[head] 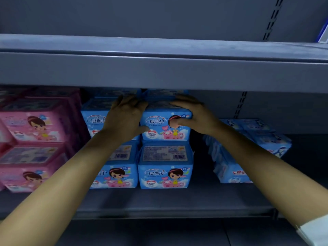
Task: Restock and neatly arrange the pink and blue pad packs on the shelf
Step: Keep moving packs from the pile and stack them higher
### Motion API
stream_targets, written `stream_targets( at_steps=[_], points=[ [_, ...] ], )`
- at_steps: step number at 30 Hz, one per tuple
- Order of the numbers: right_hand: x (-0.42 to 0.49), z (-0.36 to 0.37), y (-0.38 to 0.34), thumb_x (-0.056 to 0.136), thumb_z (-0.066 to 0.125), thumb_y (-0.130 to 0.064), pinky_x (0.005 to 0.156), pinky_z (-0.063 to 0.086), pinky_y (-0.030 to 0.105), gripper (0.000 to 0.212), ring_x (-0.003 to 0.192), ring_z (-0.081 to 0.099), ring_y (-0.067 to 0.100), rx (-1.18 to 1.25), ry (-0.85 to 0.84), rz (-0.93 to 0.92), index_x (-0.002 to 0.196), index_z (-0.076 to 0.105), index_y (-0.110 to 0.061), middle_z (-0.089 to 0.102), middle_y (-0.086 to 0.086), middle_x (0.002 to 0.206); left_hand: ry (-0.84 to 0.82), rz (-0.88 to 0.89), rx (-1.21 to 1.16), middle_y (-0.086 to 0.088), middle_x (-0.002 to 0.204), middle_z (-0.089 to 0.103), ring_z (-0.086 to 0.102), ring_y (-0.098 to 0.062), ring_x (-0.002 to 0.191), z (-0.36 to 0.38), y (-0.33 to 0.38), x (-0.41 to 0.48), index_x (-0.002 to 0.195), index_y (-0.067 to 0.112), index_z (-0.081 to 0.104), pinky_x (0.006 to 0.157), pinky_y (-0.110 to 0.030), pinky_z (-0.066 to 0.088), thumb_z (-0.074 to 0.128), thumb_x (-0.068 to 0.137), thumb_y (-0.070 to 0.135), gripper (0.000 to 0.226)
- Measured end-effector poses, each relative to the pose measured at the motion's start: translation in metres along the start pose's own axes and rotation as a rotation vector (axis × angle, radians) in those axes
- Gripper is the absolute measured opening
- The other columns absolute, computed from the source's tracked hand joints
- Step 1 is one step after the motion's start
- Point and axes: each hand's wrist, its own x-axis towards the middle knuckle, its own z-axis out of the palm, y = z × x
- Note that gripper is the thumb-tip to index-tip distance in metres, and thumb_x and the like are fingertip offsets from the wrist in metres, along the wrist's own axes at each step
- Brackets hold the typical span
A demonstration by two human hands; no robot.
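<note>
We grip the top blue pack [158, 127] with left hand [126, 116] and right hand [192, 112] curled over its top, thumbs on its near face, and should nudge it square above the lower blue pack [165, 173], right of the pink packs [35, 128].

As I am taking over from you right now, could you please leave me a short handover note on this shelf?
The left hand and the right hand both grip the top blue pack, which sits on the right blue column.
The pink packs are stacked at left; two blue columns stand two high beside them.
Done: those stacks.
Left: square and release this pack, then straighten the tilted blue packs lying at right on the shelf.
</note>
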Motion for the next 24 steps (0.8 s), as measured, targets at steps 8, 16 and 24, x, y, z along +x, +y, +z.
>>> stream_targets(
  at_steps=[8, 16, 24],
  points=[
    [-0.001, 0.002, -0.001, 0.072, 0.082, -0.029, 0.105, 0.019, 0.004, 0.071, 0.135, 0.035, 0.020, -0.029, 0.026, 0.046, 0.135, 0.052, -0.013, 0.043, 0.008, 0.141, -0.028, -0.052, -0.016, -0.016, 0.129, 0.055, 0.046, -0.036, 0.122, -0.002, 0.005, 0.002, 0.131, 0.010, 0.048, 0.104, -0.045, 0.031, 0.078, 0.072, 0.045, 0.075],
    [-0.009, 0.004, -0.015, 0.075, 0.080, -0.026, 0.086, 0.038, 0.010, 0.089, 0.112, 0.050, 0.002, 0.243, -0.030, 0.343, 0.148, 0.028, -0.023, 0.052, -0.008, 0.131, -0.108, -0.105, -0.025, -0.015, 0.157, 0.018, 0.018, -0.033, 0.144, -0.009, -0.001, 0.002, 0.153, 0.020, 0.014, 0.117, -0.045, 0.014, 0.071, 0.070, 0.062, 0.109],
    [-0.009, 0.005, -0.019, 0.078, 0.077, -0.015, 0.095, 0.047, 0.026, 0.089, 0.109, 0.055, 0.006, 0.328, -0.035, 0.372, 0.148, 0.022, -0.023, 0.053, -0.010, 0.119, -0.272, -0.182, -0.084, -0.014, 0.155, 0.027, 0.027, -0.030, 0.141, -0.015, -0.025, 0.002, 0.150, 0.007, 0.022, 0.112, -0.039, 0.026, 0.077, 0.070, 0.053, 0.107]
  ],
)
